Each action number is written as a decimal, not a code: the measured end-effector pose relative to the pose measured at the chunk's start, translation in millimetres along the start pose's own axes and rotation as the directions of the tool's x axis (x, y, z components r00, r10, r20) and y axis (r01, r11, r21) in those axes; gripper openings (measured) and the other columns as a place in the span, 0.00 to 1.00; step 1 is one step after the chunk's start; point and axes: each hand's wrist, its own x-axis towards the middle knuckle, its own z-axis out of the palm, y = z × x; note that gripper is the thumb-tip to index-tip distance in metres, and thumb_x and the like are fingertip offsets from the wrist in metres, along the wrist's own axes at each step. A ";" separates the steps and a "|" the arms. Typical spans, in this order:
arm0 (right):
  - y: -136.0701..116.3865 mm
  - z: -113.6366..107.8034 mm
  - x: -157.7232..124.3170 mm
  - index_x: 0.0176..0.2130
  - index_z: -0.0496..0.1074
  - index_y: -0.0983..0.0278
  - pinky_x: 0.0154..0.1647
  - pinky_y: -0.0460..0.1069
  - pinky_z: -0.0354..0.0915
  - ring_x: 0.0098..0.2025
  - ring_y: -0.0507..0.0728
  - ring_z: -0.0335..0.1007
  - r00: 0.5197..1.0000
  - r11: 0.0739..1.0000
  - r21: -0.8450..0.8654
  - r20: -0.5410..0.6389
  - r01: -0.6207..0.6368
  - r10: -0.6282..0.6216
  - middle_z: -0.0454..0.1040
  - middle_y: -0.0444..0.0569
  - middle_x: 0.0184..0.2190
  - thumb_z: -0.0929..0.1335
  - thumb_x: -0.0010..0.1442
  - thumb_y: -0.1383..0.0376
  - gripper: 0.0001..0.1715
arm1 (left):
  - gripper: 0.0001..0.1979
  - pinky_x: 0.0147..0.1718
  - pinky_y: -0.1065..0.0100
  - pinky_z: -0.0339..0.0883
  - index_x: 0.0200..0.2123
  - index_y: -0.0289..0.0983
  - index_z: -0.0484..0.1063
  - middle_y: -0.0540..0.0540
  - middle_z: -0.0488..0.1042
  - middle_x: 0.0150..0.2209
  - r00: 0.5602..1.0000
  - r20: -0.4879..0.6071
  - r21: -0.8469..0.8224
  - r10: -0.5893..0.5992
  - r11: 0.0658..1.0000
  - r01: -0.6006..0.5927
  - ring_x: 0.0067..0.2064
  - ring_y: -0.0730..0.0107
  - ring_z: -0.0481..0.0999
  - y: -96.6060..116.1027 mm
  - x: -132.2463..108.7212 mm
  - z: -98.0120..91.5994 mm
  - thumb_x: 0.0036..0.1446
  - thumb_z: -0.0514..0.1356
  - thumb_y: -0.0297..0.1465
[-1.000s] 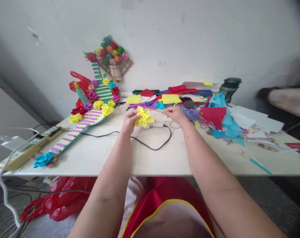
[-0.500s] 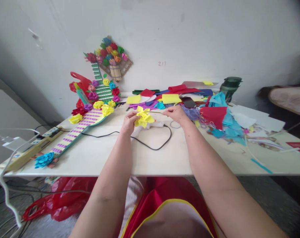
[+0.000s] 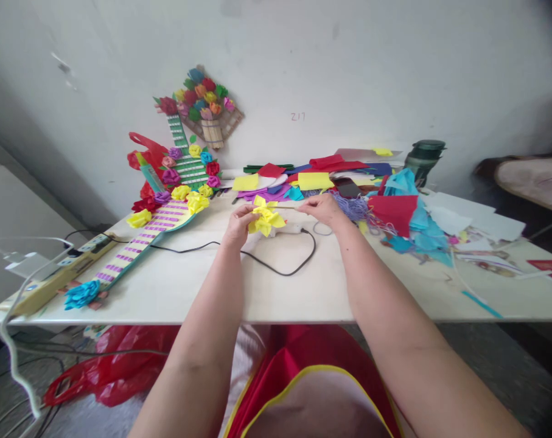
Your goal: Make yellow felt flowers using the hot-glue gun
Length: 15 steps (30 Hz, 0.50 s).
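Note:
Above the middle of the white table, my left hand [image 3: 240,225] pinches the left side of a yellow paper flower [image 3: 265,218] with spread, pointed petals. To its right, the fingers of my right hand [image 3: 322,209] are closed on the end of a thin stick [image 3: 286,207]. The stick runs from those fingertips to the upper part of the flower; whether its far end touches the petals or goes into them I cannot tell. Just behind and below the flower lies a white glue gun [image 3: 288,229] with a black cord, partly hidden by the petals.
At left lie a flower-covered craft guitar [image 3: 141,243] and a power strip [image 3: 61,274]. Yellow sheets [image 3: 314,181] and other coloured pieces line the back. Right of my hands are blue and red scraps [image 3: 394,213], with a dark green bottle [image 3: 422,161] behind. The black cord [image 3: 276,272] loops across the table.
The yellow flower has turned very slightly in my left hand. Both hands keep almost the same place and the same hold.

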 end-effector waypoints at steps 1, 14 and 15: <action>-0.2 -0.3 -0.2 0.29 0.82 0.63 0.32 0.46 0.65 0.31 0.55 0.72 1.000 1.000 0.004 -0.001 0.001 -0.001 0.78 0.46 0.24 0.72 0.53 0.51 0.18 | 0.16 0.27 0.67 0.68 0.26 0.36 0.74 0.49 0.74 0.23 1.000 0.005 0.002 -0.003 1.000 0.003 0.28 0.64 0.77 0.2 -0.1 0.0 0.28 0.71 0.31; 3.7 -1.7 0.3 0.29 0.82 0.64 0.33 0.48 0.65 0.32 0.56 0.73 1.000 1.000 0.017 0.011 0.020 -0.020 0.80 0.47 0.27 0.72 0.54 0.54 0.15 | 0.15 0.28 0.67 0.67 0.26 0.36 0.75 0.50 0.75 0.22 1.000 0.025 0.017 -0.015 1.000 0.015 0.26 0.67 0.74 0.1 0.1 -0.3 0.28 0.71 0.31; 4.1 -2.0 0.1 0.29 0.82 0.63 0.34 0.48 0.65 0.32 0.56 0.73 1.000 1.000 0.016 0.011 0.024 -0.024 0.80 0.47 0.27 0.72 0.54 0.54 0.16 | 0.15 0.28 0.67 0.67 0.26 0.36 0.75 0.50 0.75 0.23 1.000 0.027 0.020 -0.014 1.000 0.013 0.26 0.68 0.74 0.1 0.0 -0.2 0.28 0.71 0.31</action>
